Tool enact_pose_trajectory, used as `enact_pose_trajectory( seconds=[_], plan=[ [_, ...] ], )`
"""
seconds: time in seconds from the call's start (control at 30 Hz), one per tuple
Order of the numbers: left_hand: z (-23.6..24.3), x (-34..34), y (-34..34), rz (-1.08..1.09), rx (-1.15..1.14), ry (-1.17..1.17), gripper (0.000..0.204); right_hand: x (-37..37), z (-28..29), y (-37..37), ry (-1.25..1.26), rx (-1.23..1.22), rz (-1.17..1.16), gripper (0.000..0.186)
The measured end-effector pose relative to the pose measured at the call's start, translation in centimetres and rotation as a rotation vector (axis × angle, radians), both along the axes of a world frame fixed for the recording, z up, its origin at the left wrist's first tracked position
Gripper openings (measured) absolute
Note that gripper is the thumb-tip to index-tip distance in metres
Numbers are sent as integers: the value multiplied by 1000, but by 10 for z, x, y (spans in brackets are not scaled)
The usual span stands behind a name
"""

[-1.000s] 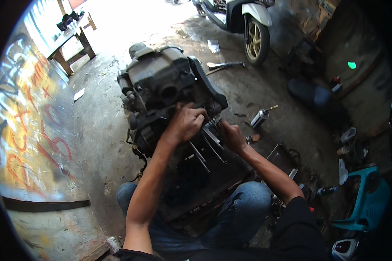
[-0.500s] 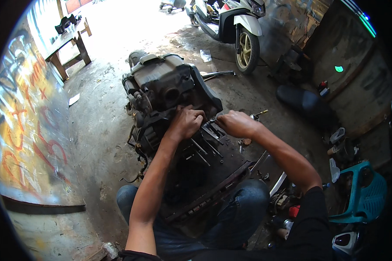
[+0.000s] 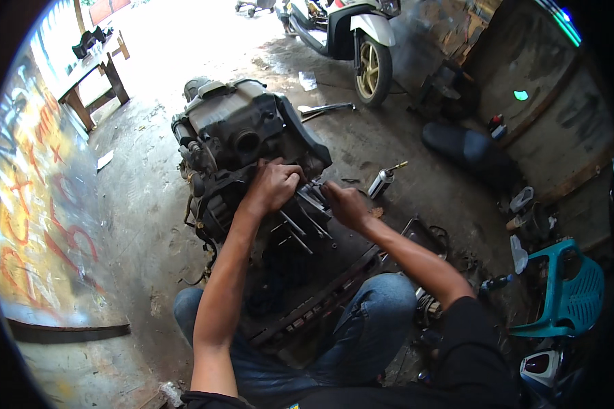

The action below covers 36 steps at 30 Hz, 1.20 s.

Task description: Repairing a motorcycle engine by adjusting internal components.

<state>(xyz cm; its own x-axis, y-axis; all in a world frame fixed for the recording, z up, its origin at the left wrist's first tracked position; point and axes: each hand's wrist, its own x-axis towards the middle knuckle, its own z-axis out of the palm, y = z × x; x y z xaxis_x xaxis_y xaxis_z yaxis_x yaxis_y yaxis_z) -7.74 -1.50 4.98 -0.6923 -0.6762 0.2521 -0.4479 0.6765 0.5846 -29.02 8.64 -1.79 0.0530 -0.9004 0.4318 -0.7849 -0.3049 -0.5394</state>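
Note:
A grimy scooter engine (image 3: 233,117) with a dark round opening stands in front of me, several long metal studs (image 3: 294,223) jutting from its near side toward my knees. Curled against its near face, my left hand (image 3: 274,185) is closed, and the fingertips are hidden behind the knuckles. To the right, my right hand (image 3: 346,206) makes a fist beside the studs. A bit of shiny metal (image 3: 315,185) shows between the two hands; whether either hand grips it I cannot make out.
Right of my right hand a spray can (image 3: 382,183) stands on the floor. Farther right lie a black scooter seat (image 3: 465,151) and a teal plastic chair (image 3: 556,296). A white scooter (image 3: 372,58) is parked ahead, a wooden bench (image 3: 92,85) far left. A painted wall (image 3: 54,204) runs along the left.
My right hand has swung down and nearer to me, its forearm lower, uncovering the spray can. My left hand stays at the engine. The whole view has shifted slightly.

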Motion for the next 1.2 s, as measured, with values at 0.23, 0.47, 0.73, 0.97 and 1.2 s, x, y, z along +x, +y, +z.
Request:
enact_pose_trajectory(
  seconds=[0.23,0.47,0.73,0.97,1.2],
  plan=[
    [-3,0,-2,1,-39,3,28,-16,11,0,-41,59,-146,22],
    [-16,-3,-9,-15,-66,16,32,-8,60,-3,185,346,11,29],
    [-20,-4,-10,-17,-72,-53,36,10,131,-43,515,711,192,38],
    [-21,-2,-7,-14,-99,-18,34,37,161,-58,804,755,261,33],
    [-26,-4,-7,-3,-139,61,31,20,134,-39,703,569,161,31]
  ],
)
